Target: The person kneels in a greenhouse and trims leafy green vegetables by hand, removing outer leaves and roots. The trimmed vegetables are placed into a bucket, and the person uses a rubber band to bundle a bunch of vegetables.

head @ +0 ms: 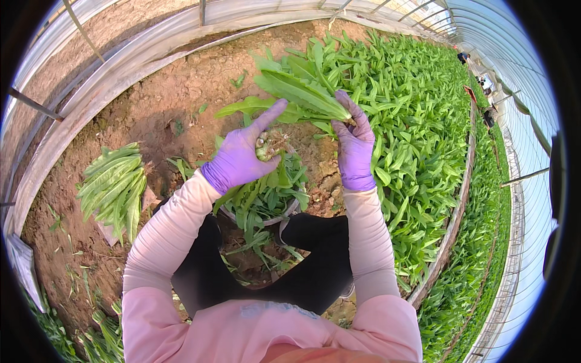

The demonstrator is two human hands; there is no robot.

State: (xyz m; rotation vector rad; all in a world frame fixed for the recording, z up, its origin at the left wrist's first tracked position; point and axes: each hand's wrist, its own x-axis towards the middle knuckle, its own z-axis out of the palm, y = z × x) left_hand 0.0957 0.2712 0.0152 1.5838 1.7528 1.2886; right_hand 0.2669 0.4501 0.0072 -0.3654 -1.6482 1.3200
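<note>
Both my hands wear purple gloves. Between the thumb and fingers of my left hand (247,152) is a bunch of leafy greens, its pale root ends (268,147) facing up and its leaves hanging down. My right hand (356,140) grips the root end of a long-leaved green plant (304,90), whose leaves point up and left, past my left index finger. Below my left hand, between my knees, a round container (290,209) holds loose green leaves (258,199).
A stacked bundle of greens (115,186) lies on the soil at left, more bundles (102,333) at lower left. A dense bed of growing greens (408,136) fills the right, edged by a raised border (458,213). Plastic greenhouse sheeting (150,54) curves behind. People are far off at upper right.
</note>
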